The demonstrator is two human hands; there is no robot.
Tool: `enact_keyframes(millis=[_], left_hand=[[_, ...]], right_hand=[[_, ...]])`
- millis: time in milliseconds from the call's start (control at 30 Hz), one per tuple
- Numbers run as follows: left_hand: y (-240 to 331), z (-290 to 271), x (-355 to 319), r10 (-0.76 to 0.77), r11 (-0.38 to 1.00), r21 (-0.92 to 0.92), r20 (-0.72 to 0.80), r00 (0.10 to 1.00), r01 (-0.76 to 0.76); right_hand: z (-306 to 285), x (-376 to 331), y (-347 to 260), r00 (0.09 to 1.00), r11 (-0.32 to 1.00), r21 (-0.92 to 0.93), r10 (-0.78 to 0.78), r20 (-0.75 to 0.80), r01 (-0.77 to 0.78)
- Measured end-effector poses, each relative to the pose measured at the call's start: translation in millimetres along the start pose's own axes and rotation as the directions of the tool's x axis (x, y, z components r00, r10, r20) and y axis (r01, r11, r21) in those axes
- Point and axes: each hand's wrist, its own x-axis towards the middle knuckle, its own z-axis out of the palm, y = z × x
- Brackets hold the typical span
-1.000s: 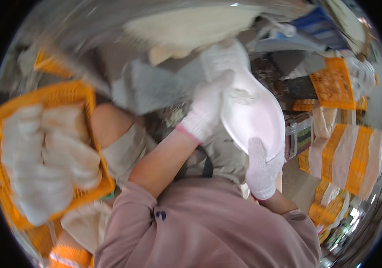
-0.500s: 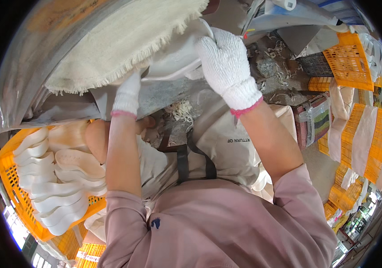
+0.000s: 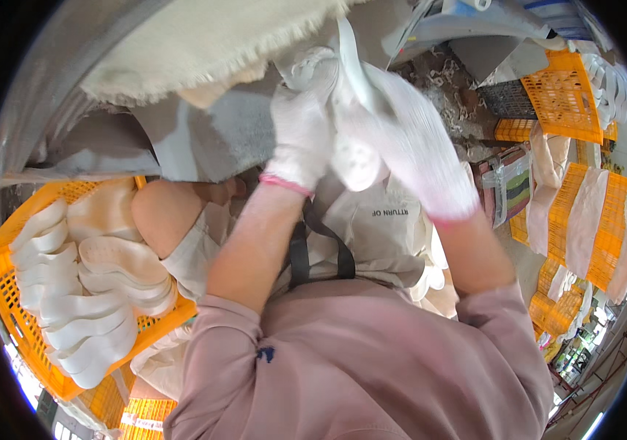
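Note:
Both of my hands wear white knit gloves with pink cuffs and are raised together in front of my chest. My left hand [image 3: 300,121] is closed around the near side of a white shoe sole [image 3: 356,62]. Fingers of my right hand [image 3: 419,139] wrap the same sole from the other side; both gloves are blurred by motion and hide much of it. Up and to the left hangs a cream cloth buffing wheel [image 3: 203,48] with a frayed edge, apart from the sole. Beneath it is a grey metal guard [image 3: 211,139].
At left, an orange plastic crate [image 3: 5,293] holds several stacked white soles [image 3: 93,315]. More orange crates [image 3: 562,95] stand at right, some draped with pale cloth strips [image 3: 588,213]. Fibre scraps [image 3: 441,77] litter the grey surface beyond my right hand. A cream bag-like cloth [image 3: 383,235] covers my lap.
My hands have come away from the buffing wheel, nearer to me, bringing the sole along. My left hand moved right and now sits close beside the right one; the sole is turned more upright.

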Motion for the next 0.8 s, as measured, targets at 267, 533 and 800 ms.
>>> enact_keyframes(millis=[267,533,800], left_hand=[[0.0,-43.0,110.7,-0.285,0.927,0.306,0.193,0.939,0.219],[53.2,-82.2,6.5,-0.065,0.538,0.842,0.090,0.994,-0.041],[-2.3,-28.4,54.7,-0.116,0.991,0.089,0.242,0.963,0.097]], right_hand=[[11.7,36.4,22.4,0.919,0.997,0.040,-0.042,-0.392,0.063],[26.5,87.1,9.2,0.972,0.996,-0.071,-0.061,-0.226,0.045],[-3.6,-38.6,-6.6,0.887,0.479,-0.770,-0.393,0.242,0.422]])
